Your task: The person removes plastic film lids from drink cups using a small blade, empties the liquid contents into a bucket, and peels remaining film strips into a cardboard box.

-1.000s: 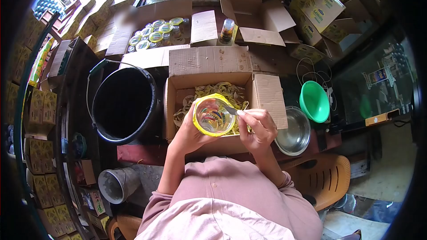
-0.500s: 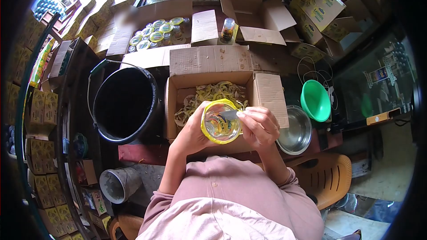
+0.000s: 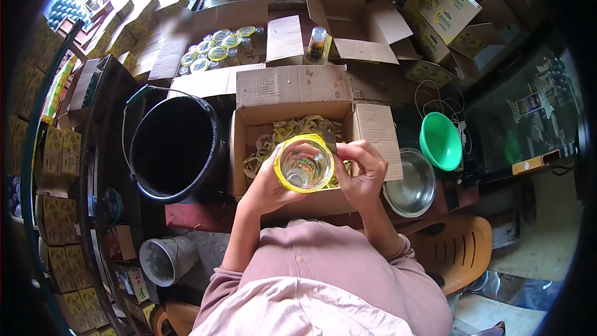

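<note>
My left hand [image 3: 267, 182] is wrapped round a clear cup [image 3: 306, 167] with a yellow band of film about its rim, the open mouth facing me. A dark, flat blade [image 3: 328, 142] is pinched in my right hand [image 3: 362, 171], against the right side of the yellow rim. The blade's handle, if it has one, is hidden by the fingers. Below the cup is an open cardboard box [image 3: 373, 130] holding a heap of yellow-green film scraps [image 3: 291, 129].
On the left stands a black bucket [image 3: 217, 140], with a grey pail [image 3: 163, 261] lower down. A metal bowl [image 3: 413, 180] and a green bowl [image 3: 443, 142] sit at right. Behind are a carton of sealed cups [image 3: 217, 53] and a single cup [image 3: 316, 43].
The blade has come out of the cup's mouth to the outer right side of its rim. The cup has shifted slightly up and left.
</note>
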The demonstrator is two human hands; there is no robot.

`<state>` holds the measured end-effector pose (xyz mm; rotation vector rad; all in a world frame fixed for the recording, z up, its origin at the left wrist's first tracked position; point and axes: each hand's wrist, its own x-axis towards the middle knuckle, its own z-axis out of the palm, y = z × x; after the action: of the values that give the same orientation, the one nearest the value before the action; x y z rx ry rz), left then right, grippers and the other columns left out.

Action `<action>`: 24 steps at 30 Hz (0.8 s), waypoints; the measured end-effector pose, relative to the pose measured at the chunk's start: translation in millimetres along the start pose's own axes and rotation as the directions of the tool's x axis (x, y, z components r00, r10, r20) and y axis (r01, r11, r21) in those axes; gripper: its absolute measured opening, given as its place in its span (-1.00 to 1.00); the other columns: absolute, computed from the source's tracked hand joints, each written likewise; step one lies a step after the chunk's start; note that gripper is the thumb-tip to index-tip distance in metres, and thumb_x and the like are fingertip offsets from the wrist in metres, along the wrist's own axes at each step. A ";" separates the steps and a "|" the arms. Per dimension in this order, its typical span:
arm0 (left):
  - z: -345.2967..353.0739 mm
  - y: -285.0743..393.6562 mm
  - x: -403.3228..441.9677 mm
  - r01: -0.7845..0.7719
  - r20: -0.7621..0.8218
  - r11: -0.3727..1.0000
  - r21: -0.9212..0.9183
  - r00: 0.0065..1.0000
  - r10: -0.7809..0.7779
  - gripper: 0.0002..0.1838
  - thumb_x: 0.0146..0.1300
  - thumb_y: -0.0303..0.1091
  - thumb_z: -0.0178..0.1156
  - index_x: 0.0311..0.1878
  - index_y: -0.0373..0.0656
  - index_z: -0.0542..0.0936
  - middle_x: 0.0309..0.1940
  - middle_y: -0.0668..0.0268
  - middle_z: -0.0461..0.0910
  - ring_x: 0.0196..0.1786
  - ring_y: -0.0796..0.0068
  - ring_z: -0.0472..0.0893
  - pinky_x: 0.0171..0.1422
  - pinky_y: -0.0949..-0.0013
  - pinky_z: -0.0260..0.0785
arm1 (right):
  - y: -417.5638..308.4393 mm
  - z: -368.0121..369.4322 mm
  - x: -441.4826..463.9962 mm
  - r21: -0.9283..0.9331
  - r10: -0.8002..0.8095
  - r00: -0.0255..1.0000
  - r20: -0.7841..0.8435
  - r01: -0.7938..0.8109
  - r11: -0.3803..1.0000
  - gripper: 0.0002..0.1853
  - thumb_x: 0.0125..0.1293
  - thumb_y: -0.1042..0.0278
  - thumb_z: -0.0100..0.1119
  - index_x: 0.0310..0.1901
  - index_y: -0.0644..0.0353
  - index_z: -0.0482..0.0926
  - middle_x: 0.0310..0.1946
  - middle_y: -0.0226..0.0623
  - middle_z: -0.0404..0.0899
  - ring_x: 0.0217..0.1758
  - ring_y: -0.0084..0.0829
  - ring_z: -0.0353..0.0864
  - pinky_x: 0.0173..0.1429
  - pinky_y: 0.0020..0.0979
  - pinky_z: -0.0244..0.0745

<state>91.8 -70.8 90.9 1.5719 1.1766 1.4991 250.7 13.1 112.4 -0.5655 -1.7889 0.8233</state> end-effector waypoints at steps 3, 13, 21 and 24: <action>3.3 -2.9 -0.5 0.010 -0.044 0.996 -0.094 0.999 -0.014 -0.27 -0.09 -0.53 0.28 0.21 -0.26 0.20 0.01 0.17 0.41 0.11 0.39 0.42 0.22 0.35 0.26 | -1.3 1.3 -2.9 -0.100 -0.057 0.998 -0.035 0.053 0.994 -0.81 -0.04 0.64 0.27 -0.31 0.25 0.62 -0.49 -0.31 0.55 -0.47 -0.49 0.57 -0.38 -0.52 0.48; 2.9 -4.0 -1.6 -0.011 -0.050 0.991 -0.134 0.999 0.005 -0.25 -0.10 -0.53 0.29 0.21 -0.26 0.18 0.00 0.18 0.38 0.09 0.38 0.42 0.20 0.35 0.27 | -0.8 -0.8 -10.1 -0.251 -0.200 0.978 -0.051 0.181 0.951 -0.78 -0.07 0.64 0.30 -0.32 0.20 0.62 -0.51 -0.30 0.54 -0.50 -0.45 0.57 -0.43 -0.51 0.47; 9.9 -5.2 -1.7 0.032 -0.087 0.999 0.027 0.996 -0.029 -0.22 -0.20 -0.47 0.41 0.16 -0.23 0.26 0.00 0.19 0.36 0.09 0.32 0.41 0.17 0.33 0.29 | -5.6 4.1 -11.0 -0.256 -0.176 0.981 -0.086 0.149 0.955 -0.76 -0.08 0.65 0.28 -0.30 0.20 0.62 -0.49 -0.29 0.55 -0.47 -0.43 0.58 -0.41 -0.50 0.48; 8.5 -2.3 -0.7 0.037 -0.047 0.997 0.064 0.998 -0.034 -0.24 -0.19 -0.46 0.41 0.15 -0.23 0.28 0.02 0.18 0.36 0.11 0.30 0.39 0.20 0.30 0.26 | -3.7 3.4 -8.3 -0.227 -0.147 0.987 -0.069 0.128 0.965 -0.75 -0.08 0.66 0.27 -0.29 0.20 0.62 -0.48 -0.28 0.56 -0.46 -0.43 0.58 -0.38 -0.49 0.49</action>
<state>99.8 -69.5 87.4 1.5583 1.2843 1.4949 250.4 4.0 109.4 -0.6037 -1.8308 0.5001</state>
